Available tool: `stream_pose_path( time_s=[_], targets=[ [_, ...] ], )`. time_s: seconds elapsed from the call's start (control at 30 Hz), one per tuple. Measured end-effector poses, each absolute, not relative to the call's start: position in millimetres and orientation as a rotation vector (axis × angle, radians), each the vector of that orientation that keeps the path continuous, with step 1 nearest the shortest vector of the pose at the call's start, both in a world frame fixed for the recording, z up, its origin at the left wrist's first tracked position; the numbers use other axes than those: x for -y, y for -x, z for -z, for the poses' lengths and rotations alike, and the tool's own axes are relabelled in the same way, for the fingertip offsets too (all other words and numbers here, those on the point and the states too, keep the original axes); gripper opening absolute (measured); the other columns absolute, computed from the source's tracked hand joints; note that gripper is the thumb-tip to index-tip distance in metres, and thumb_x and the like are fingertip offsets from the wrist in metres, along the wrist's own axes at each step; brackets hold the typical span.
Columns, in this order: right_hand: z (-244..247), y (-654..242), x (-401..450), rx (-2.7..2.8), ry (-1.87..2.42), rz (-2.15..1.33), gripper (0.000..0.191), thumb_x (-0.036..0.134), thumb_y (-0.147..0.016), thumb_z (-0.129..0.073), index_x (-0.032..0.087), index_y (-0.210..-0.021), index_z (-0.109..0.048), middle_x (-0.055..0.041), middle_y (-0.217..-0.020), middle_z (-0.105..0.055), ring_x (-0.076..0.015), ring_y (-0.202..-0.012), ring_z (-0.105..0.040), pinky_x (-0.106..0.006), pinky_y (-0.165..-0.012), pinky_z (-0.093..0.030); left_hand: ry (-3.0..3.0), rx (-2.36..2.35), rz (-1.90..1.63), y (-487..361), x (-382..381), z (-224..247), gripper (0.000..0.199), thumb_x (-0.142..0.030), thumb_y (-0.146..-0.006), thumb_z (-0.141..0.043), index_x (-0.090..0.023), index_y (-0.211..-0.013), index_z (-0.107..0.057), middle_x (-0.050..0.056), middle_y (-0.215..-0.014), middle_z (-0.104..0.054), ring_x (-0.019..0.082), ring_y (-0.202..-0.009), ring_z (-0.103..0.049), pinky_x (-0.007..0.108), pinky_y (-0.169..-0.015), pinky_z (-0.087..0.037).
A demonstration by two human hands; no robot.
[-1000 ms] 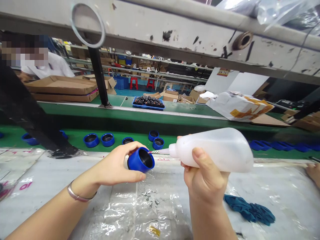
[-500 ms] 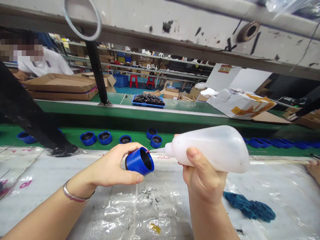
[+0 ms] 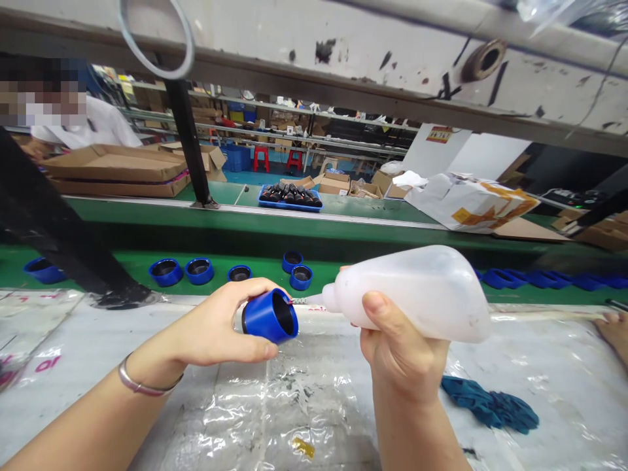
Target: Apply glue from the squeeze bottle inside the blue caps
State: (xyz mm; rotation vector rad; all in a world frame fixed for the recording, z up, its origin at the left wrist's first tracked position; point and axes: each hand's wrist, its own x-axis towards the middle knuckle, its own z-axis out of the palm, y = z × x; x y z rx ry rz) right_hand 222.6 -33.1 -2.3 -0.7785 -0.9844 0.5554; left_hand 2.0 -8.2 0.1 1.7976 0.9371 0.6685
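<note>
My left hand [image 3: 220, 327] is closed around a blue cylindrical part [image 3: 265, 318] with a black hollow inside. The part lies tilted on its side, its open mouth facing right. My right hand [image 3: 402, 347] grips a translucent white squeeze bottle [image 3: 417, 294], held almost level with its nozzle pointing left. The nozzle's thin tip is at the upper right edge of the blue part's mouth; whether they touch I cannot tell. Beyond my hands, several blue rings [image 3: 199, 270] with dark insides sit on the green belt [image 3: 265, 261].
Plastic sheeting [image 3: 235, 418] covers the worktop. A dark teal cloth [image 3: 490, 404] lies right of my right arm. A black post [image 3: 73, 229] stands at left, and a beam [image 3: 294, 46] crosses overhead. Another person's hand [image 3: 615, 330] shows at the right edge.
The blue rings on the belt have shifted slightly left. My hands keep nearly the same pose, with the blue part a touch further left and the nozzle tip still at its rim.
</note>
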Motion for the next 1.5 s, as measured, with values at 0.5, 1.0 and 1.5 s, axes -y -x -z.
stream_pose_path(
  time_s=[0.5,1.0,1.5],
  targets=[
    [0.0,-224.8,36.1,1.008,0.785,-0.575,0.022,0.04,-0.067,-0.089,0.025,-0.071,-0.074,-0.0026,-0.073,-0.071,-0.0248,-0.066,-0.067,-0.047,-0.062,-0.062,-1.832,-0.923,-0.678,0.1,7.7,-0.8,0.047,-0.026,-0.065,-0.083,-0.023,-0.11,-0.072,0.001,-0.102,-0.073,0.024,-0.091,-0.068,0.03,-0.079,-0.054],
    [-3.3,-230.2,40.4,1.022,0.738,-0.591,0.019,0.033,-0.068,-0.091,0.023,-0.07,-0.075,-0.0008,-0.07,-0.07,-0.0192,-0.061,-0.066,-0.036,-0.053,-0.062,-1.918,-0.917,-0.717,1.2,9.4,-0.2,0.048,-0.026,-0.065,-0.086,-0.023,-0.11,-0.071,0.002,-0.106,-0.072,0.025,-0.097,-0.067,0.032,-0.084,-0.053],
    [-1.9,-238.6,38.6,1.076,0.627,-0.732,0.021,0.028,-0.073,-0.091,0.021,-0.074,-0.071,0.0001,-0.071,-0.065,-0.0145,-0.062,-0.063,-0.028,-0.05,-0.059,-2.065,-0.863,-0.794,4.6,7.5,3.5,0.059,-0.028,-0.07,-0.09,-0.027,-0.124,-0.064,0.003,-0.118,-0.066,0.027,-0.109,-0.066,0.039,-0.098,-0.051]
  ],
)
